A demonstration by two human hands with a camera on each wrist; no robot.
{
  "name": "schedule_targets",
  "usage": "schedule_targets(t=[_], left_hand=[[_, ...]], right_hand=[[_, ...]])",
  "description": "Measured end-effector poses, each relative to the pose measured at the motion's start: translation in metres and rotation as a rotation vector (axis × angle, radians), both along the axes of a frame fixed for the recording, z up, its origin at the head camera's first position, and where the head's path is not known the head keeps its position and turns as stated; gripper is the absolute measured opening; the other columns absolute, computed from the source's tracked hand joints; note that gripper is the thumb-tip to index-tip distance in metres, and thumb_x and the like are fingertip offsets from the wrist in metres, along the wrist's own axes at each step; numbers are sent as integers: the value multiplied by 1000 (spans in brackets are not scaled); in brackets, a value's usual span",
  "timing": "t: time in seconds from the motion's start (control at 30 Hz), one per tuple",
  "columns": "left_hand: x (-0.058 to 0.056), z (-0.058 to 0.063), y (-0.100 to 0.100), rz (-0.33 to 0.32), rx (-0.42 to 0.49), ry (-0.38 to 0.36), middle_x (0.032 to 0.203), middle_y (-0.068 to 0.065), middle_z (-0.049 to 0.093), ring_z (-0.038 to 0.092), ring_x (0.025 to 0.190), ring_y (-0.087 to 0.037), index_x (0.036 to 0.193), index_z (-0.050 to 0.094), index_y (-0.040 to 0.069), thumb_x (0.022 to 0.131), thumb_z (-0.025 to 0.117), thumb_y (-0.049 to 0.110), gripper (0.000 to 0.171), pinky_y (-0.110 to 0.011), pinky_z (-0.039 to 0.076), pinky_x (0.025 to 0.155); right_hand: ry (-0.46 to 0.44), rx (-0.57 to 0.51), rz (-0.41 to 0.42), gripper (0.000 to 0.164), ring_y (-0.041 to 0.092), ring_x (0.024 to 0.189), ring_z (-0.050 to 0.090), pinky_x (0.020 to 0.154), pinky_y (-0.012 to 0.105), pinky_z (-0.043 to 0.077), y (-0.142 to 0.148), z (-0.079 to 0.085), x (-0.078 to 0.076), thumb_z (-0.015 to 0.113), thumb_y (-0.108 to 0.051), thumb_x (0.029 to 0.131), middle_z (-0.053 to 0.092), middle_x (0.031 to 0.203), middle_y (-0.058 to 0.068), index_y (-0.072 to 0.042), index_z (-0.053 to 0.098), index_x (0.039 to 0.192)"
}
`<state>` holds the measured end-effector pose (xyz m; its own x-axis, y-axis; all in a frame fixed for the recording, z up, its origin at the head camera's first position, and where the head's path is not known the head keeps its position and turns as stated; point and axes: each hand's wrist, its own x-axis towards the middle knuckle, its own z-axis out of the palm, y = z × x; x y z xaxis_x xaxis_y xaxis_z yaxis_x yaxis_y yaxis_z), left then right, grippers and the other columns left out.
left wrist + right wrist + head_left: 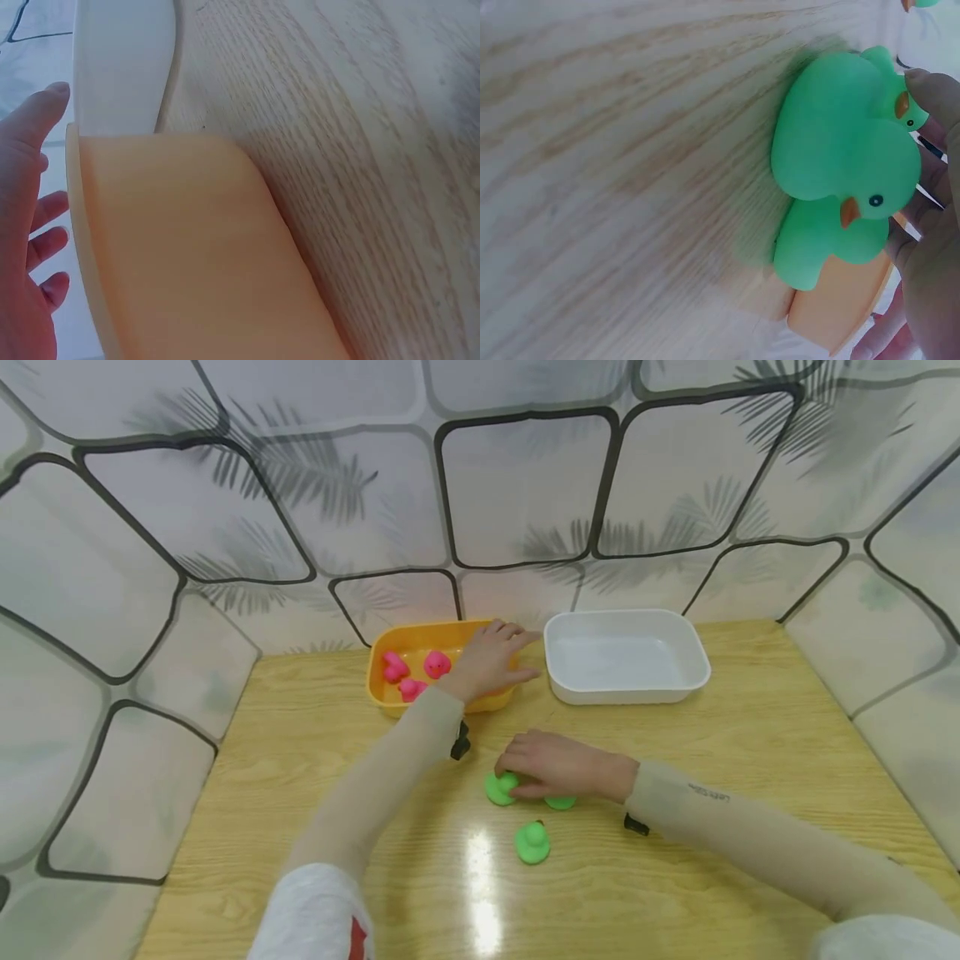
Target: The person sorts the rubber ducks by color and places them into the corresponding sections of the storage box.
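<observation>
My left hand is over the right end of an orange basin, its fingers spread and holding nothing. The left wrist view shows the hand beside the basin's rim. Pink rubber ducks lie in the basin's left part. My right hand is low over green rubber ducks on the table, thumb and fingertips around one green duck. A second green duck is partly hidden under that hand; a third green duck sits nearer me. The right wrist view shows a large green duck beside the fingers.
A white basin stands right of the orange one, with a narrow gap between them. Both stand on a wooden table near the patterned cloth wall, which also runs along both sides.
</observation>
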<state>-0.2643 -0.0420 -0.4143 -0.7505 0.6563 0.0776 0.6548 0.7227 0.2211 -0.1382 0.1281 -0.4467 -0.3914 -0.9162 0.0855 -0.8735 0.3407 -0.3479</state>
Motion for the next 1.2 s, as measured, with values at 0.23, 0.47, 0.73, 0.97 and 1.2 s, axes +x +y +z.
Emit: schedule_targets(t=[0.23, 0.47, 0.73, 0.97, 1.2], left_hand=[[-1, -4, 8, 26, -69, 23, 156, -4, 50, 41, 140, -25, 158, 47, 24, 100, 56, 64, 71, -47, 33, 116], [1, -6, 17, 26, -116, -2, 166, -4, 39, 36, 147, -29, 161, 41, 25, 101, 51, 67, 75, -48, 32, 116], [0, -9, 24, 70, -193, 12, 168, 2, 34, 35, 148, -28, 164, 35, 25, 101, 42, 73, 80, -44, 32, 110], [0, -11, 29, 88, -217, 17, 170, 5, 29, 35, 148, -24, 166, 30, 27, 101, 39, 73, 80, -42, 31, 107], [1, -14, 31, 84, -202, 9, 169, 4, 33, 35, 146, -26, 165, 33, 23, 101, 39, 74, 82, -41, 31, 105]], right_hand=[[-8, -77, -31, 24, 11, 107, 61, 97, 34, 50, 11, 8, 3, 73, -30, 99, 70, 113, -8, -16, 69, 118], [-64, -138, -82, 22, 14, 109, 62, 96, 36, 52, 34, 27, -1, 73, -25, 99, 69, 115, -7, -16, 69, 119], [37, -233, -161, 24, 18, 102, 65, 92, 42, 53, 69, 46, -26, 81, -15, 91, 72, 107, -4, -12, 70, 112], [100, -251, -309, 24, 21, 100, 64, 89, 43, 50, 103, 69, -57, 82, -6, 88, 72, 105, 1, -7, 71, 110], [118, -204, -391, 26, 29, 97, 65, 87, 48, 50, 123, 79, -84, 81, -6, 90, 73, 102, 8, -1, 69, 111]])
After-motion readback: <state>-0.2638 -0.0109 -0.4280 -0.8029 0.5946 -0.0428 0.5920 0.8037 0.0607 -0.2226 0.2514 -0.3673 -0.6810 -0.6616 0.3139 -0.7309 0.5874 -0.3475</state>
